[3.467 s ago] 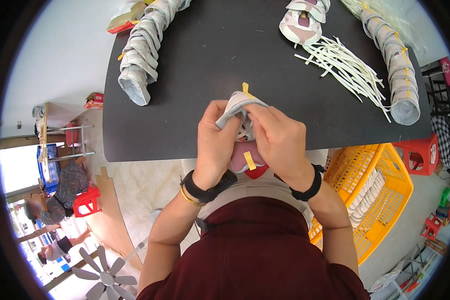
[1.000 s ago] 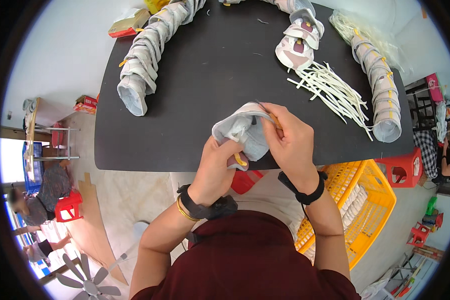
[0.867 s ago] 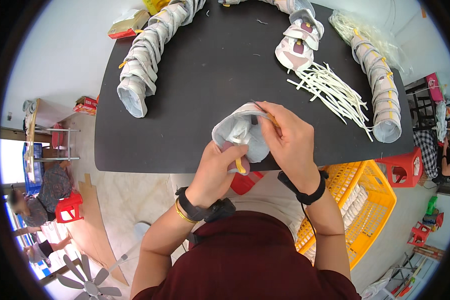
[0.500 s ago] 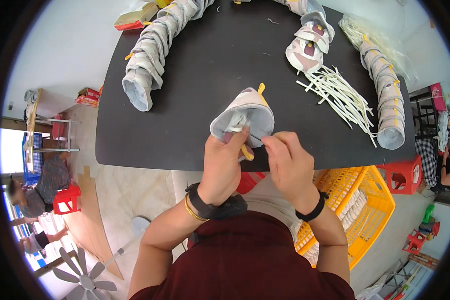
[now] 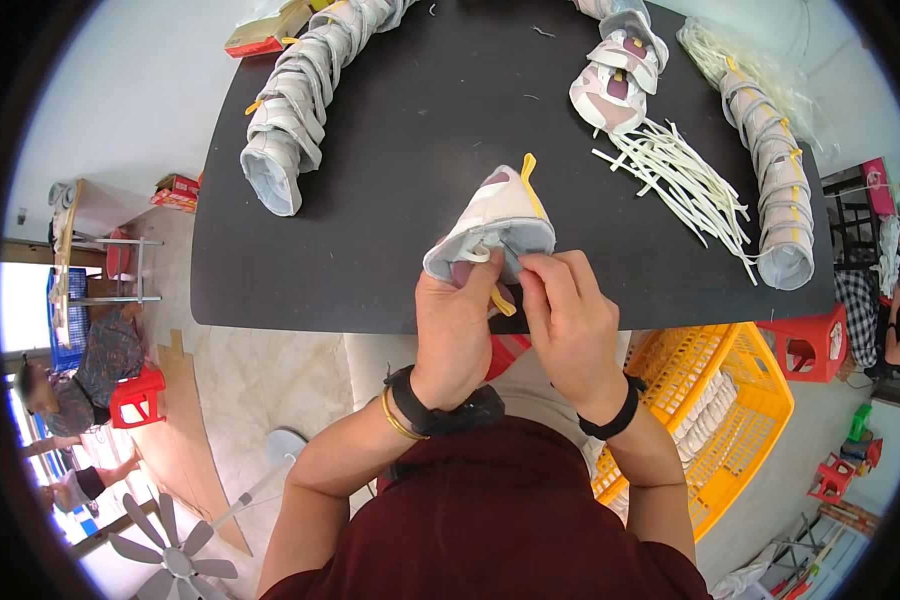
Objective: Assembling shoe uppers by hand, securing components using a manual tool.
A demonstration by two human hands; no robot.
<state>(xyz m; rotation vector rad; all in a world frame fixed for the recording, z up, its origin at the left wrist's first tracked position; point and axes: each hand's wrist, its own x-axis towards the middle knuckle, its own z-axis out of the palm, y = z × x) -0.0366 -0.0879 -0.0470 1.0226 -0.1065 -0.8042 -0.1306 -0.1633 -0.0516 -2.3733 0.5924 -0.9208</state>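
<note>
"While one upper is held in midwork, how much can be called done?"

"Only a guess can be given. A white loop is seen inside its opening, so that piece is probably partway through. Loose laces are strewn toward the right edge of the table, apparently unused. Uppers are nested in a left stack along the left edge, a right stack along the right edge and a third stack near the far edge, right of centre; whether these are finished or waiting cannot be told."

"Where is the held one kept?"

"By the middle of the near edge, tilted, with its opening turned toward that edge."

"And the pose?"

"The lower rim is gripped by the left hand, its thumb laid over. At the right rim, the thumb and forefinger of the right hand are brought narrowly together; something thin and dark seems pinched there, too small to be named. Both forearms are angled inward."
</note>
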